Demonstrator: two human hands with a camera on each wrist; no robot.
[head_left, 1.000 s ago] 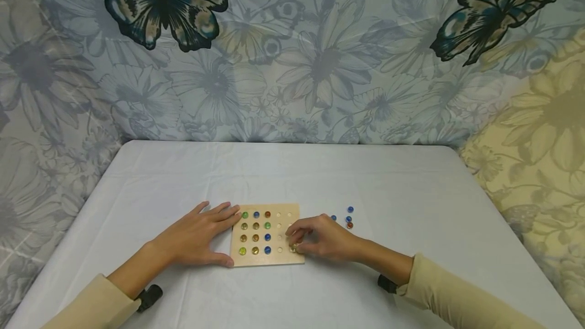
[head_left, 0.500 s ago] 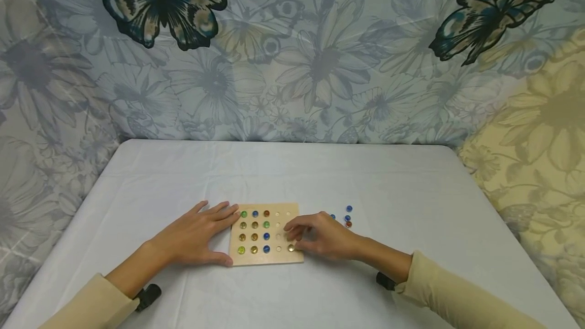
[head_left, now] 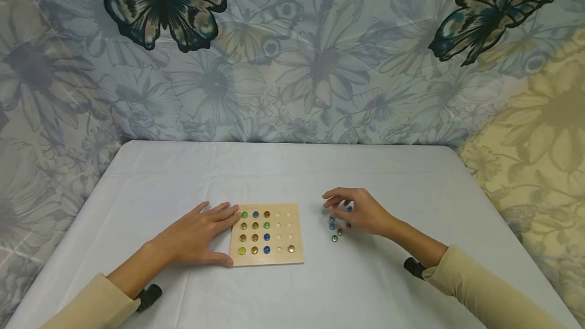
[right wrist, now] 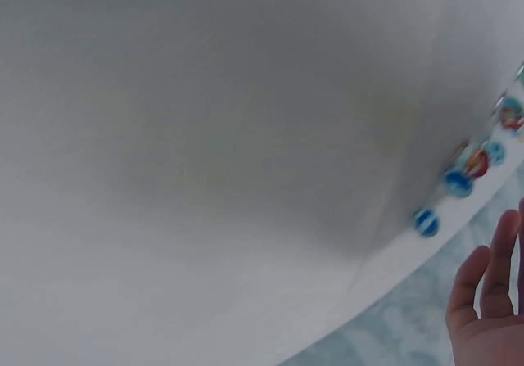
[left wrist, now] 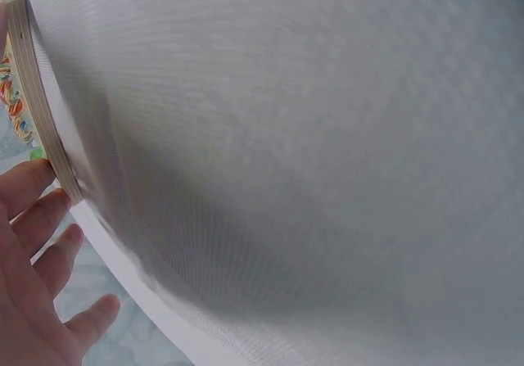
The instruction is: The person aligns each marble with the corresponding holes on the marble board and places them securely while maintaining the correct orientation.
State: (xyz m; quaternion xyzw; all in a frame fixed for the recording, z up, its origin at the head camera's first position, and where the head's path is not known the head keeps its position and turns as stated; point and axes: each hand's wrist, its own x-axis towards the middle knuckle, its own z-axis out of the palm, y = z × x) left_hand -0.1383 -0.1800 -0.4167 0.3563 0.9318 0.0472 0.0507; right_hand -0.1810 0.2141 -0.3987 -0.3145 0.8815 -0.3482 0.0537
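A wooden board (head_left: 290, 260) with rows of round hollows lies flat on the white cloth. Glass marbles fill its three left columns, and a clear yellowish marble (head_left: 291, 249) sits at the lower right corner. My left hand (head_left: 201, 235) rests spread along the board's left edge, fingertips touching it; the left wrist view shows these fingers (left wrist: 56, 261) at the board's side. Over a loose group of marbles to the right hovers my right hand (head_left: 361, 212), fingers loosely bent. A green marble (head_left: 334, 238) lies nearest me, and the hand partly hides others. A blue marble (right wrist: 426, 222) shows in the right wrist view.
The white-covered table (head_left: 183, 176) extends around the board. Behind it hangs a patterned cloth (head_left: 292, 75) with flowers and butterflies. Each wrist bears a small black camera, such as the left one (head_left: 149, 297).
My right hand has left the marble at the board's lower right corner and moved right and away from me, over the loose marbles. My left hand stays put.
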